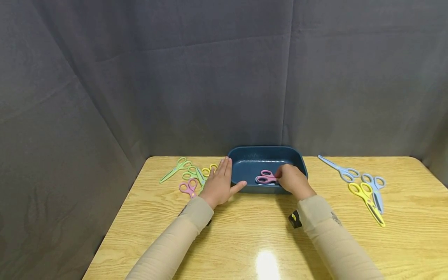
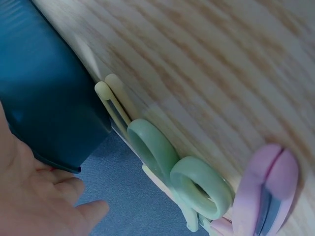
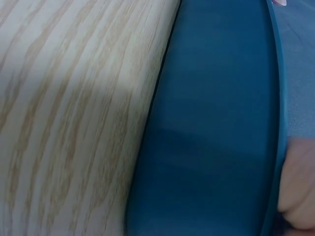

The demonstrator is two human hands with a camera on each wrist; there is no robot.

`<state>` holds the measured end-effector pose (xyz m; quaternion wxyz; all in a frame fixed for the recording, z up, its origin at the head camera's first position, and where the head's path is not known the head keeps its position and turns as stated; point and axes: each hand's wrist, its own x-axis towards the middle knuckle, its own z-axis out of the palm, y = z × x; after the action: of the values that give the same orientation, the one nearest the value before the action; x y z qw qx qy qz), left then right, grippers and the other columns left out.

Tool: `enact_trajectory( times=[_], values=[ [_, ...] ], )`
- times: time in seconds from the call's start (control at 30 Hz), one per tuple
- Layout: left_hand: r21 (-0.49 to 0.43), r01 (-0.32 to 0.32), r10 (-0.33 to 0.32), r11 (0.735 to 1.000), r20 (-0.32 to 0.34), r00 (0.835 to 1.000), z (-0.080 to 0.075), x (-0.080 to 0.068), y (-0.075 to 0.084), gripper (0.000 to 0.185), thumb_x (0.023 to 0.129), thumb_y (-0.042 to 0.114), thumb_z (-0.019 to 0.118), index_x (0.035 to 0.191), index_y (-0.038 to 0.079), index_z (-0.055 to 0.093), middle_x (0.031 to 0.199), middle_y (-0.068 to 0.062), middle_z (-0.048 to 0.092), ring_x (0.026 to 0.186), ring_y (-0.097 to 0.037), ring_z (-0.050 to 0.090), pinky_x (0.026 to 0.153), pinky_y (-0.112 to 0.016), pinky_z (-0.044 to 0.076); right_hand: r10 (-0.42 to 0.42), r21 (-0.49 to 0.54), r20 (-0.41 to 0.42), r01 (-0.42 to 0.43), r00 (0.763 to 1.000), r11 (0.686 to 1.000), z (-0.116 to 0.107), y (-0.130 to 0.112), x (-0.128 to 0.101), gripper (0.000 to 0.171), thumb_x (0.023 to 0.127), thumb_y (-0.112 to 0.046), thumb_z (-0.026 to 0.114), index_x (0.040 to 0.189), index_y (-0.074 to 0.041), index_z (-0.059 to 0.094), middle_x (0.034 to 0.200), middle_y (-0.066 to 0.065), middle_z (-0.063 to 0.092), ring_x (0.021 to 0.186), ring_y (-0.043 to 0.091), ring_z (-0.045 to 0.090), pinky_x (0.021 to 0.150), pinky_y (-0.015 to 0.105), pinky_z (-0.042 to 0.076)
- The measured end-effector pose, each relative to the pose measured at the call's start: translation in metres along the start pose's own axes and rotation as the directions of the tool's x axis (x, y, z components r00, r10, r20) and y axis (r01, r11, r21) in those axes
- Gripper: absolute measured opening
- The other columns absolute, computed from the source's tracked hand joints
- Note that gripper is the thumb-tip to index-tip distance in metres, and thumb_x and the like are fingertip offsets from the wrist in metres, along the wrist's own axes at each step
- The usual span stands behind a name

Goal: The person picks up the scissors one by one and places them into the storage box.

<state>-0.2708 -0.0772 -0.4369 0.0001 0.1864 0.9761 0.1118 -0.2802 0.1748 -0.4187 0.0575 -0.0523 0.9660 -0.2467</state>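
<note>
A dark blue plastic bin [image 1: 259, 151] stands at the back of the table. Over its near right side, my right hand [image 1: 294, 181] pinches pink scissors [image 1: 266, 174] by the blade end, handle loops pointing left. Part of a light blue pair [image 1: 258, 181] shows beneath them in the bin. My left hand [image 1: 218, 187] rests with straight fingers along the bin's left wall, thumb at the front rim. In the left wrist view that hand [image 2: 44, 196] is beside the bin wall [image 2: 54, 93]. The right wrist view shows the bin's outer front wall [image 3: 216, 118], with the fingers [image 3: 298, 189] past its rim.
Left of the bin lie green scissors [image 1: 179, 167], another pink pair [image 1: 189, 187] and a yellow pair [image 1: 206, 170], partly behind my left hand. To the right are light blue scissors [image 1: 341, 169], a second light blue pair [image 1: 377, 192] and a yellow pair [image 1: 367, 200]. Grey cloth [image 1: 210, 97] hangs behind.
</note>
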Motion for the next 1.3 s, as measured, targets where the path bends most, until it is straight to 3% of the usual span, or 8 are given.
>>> enact_trajectory(
  times=[1.3],
  values=[
    [-0.021,-0.003,0.003,1.0,-0.004,1.0,0.002,0.0019,-0.0011,0.096,0.099,0.068,0.042,0.161,0.0,0.014,0.169,-0.014,0.012,0.156,-0.029,0.01,0.123,-0.053,0.016,0.031,-0.03,-0.069,-0.033,0.997,0.999,0.0038,-0.0021,-0.0003,0.008,0.091,-0.005,0.067,0.094,-0.004,0.075,0.098,0.014,0.071,0.087,0.029,0.064,0.079,0.049,0.054]
  ],
)
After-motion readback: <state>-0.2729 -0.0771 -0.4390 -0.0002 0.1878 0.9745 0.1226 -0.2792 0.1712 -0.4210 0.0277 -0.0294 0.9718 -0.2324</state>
